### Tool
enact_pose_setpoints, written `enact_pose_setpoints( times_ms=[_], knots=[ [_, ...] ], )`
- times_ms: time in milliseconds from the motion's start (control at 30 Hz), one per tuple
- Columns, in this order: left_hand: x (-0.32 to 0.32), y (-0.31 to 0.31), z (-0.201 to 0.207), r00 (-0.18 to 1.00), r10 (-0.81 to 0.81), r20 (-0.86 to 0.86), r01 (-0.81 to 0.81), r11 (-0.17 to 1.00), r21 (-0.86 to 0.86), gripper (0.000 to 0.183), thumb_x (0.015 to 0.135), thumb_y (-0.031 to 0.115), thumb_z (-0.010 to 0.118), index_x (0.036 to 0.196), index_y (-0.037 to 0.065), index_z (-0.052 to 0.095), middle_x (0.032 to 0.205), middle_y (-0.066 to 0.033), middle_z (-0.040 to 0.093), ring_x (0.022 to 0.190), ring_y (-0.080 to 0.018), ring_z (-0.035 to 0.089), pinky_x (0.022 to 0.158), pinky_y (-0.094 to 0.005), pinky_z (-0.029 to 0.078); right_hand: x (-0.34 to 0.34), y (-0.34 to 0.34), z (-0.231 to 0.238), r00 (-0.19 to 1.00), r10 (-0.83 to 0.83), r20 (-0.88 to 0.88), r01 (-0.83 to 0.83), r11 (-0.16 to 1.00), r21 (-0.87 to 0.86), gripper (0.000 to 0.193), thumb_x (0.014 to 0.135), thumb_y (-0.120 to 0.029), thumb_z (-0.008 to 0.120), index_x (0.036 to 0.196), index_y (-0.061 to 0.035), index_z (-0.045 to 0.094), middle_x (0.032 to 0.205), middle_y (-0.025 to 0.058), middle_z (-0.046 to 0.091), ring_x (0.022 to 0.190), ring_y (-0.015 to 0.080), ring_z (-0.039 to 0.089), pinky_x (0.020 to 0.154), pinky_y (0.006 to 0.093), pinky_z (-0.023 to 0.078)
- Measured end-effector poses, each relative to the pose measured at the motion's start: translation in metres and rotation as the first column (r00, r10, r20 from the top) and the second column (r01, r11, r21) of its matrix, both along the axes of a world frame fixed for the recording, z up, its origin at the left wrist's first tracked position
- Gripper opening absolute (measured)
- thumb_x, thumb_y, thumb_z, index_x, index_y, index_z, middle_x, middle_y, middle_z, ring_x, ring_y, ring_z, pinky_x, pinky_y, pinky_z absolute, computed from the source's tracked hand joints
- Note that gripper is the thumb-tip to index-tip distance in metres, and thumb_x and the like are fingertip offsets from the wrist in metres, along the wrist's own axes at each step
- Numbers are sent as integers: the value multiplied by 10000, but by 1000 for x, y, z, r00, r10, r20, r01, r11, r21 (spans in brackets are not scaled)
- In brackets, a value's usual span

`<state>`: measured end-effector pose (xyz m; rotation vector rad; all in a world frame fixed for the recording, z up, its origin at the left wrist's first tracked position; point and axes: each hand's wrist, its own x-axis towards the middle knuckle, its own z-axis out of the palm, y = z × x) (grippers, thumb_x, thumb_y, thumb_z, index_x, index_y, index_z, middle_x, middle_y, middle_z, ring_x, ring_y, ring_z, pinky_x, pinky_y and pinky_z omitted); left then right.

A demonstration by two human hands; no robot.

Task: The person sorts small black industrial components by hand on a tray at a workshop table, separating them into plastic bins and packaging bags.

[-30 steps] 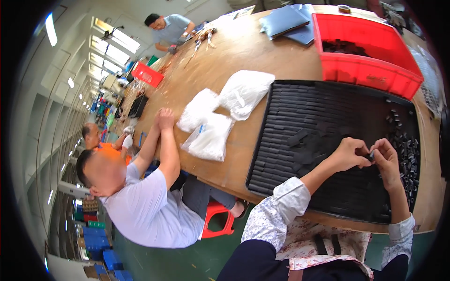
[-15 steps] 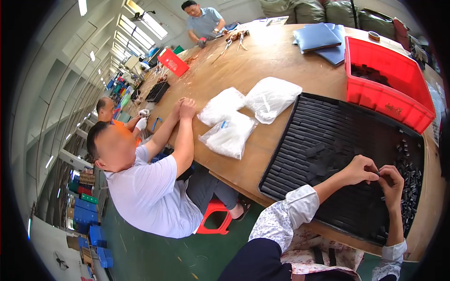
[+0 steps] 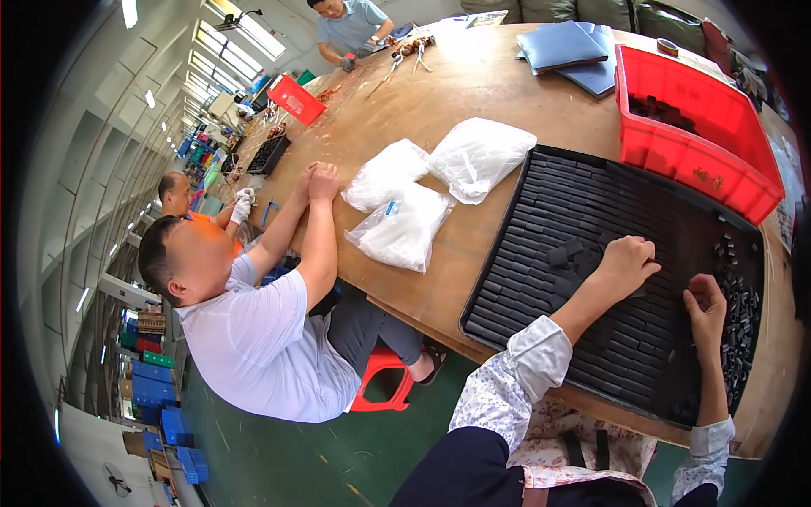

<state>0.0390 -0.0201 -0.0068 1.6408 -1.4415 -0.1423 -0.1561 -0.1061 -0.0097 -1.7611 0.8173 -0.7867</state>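
Observation:
A large black tray (image 3: 517, 253) lies in front of me, lined with rows of small black blocks. My left hand (image 3: 623, 269) is over its middle, fingers bent together beside some loose flat black pieces (image 3: 568, 258). Whatever those fingers may hold is hidden. Further right, my right hand (image 3: 706, 314) is curled with the thumb against the fingers, and I cannot make out anything in it. Next to it, many small dark pieces (image 3: 737, 325) are scattered along the tray's right side. The two hands are apart.
A red bin (image 3: 701, 160) with black pieces stands against the tray's far right edge. Clear bags of white material (image 3: 481, 160) lie left of the tray. Blue folders (image 3: 562, 49) rest farther back. A seated person (image 3: 262, 338) leans forearms on the table at left.
My hands, which were together over the tray's right part, have separated. The left moved left and away from me toward the loose flat pieces; the right stays near the small dark pieces.

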Motion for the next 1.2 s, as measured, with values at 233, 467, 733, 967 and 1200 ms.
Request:
enact_pose_setpoints(
  times_ms=[233, 467, 733, 967, 1200],
  knots=[
    [-11, 1, -5, 983, -177, -44, 180, 980, 84, 338, 566, 235, 810, 777, 36, 637, 796, -93, 590, 730, -264, 598, 653, -362, 485, 7, 14, 12, 980, 75, -187, -139, 921, -363, 118, 765, 66, 572, 867, 13, 549, 822, 51, 499, 622, 112, 453, 560, 223, 364],
    [-4, 3, -3, 982, -187, -4, 187, 979, 82, 359, 539, 223, 819, 811, 53, 657, 857, -83, 583, 806, -273, 595, 700, -362, 486, 6, 21, 28, 932, 198, -304, -287, 915, -283, 296, 697, 73, 595, 973, -12, 532, 936, 89, 503, 766, 191, 493, 652, 263, 393],
    [0, 3, 2, 987, -159, -5, 156, 962, 225, 306, 551, 202, 815, 752, 59, 634, 856, -62, 545, 812, -271, 585, 706, -367, 479, -20, -16, 14, 877, -255, -408, -113, 714, -691, 330, 690, 34, 635, 1000, -21, 535, 1078, 111, 503, 1034, 311, 467, 872, 390, 392],
    [-4, 3, 2, 992, -122, 7, 118, 974, 194, 278, 575, 197, 811, 725, 65, 618, 892, -62, 529, 800, -265, 583, 700, -369, 477, -23, -18, 10, 837, -243, -491, -157, 752, -641, 425, 663, 67, 621, 1064, -35, 529, 1089, 119, 506, 1022, 320, 482, 875, 400, 390],
    [-3, 4, 1, 991, -129, -27, 132, 974, 183, 298, 543, 219, 823, 728, 76, 637, 874, -53, 527, 808, -252, 581, 707, -366, 474, -19, -13, 11, 829, -272, -489, -154, 730, -666, 469, 682, 68, 595, 1134, -35, 520, 1116, 143, 514, 1032, 330, 481, 903, 398, 388]
  ],
)
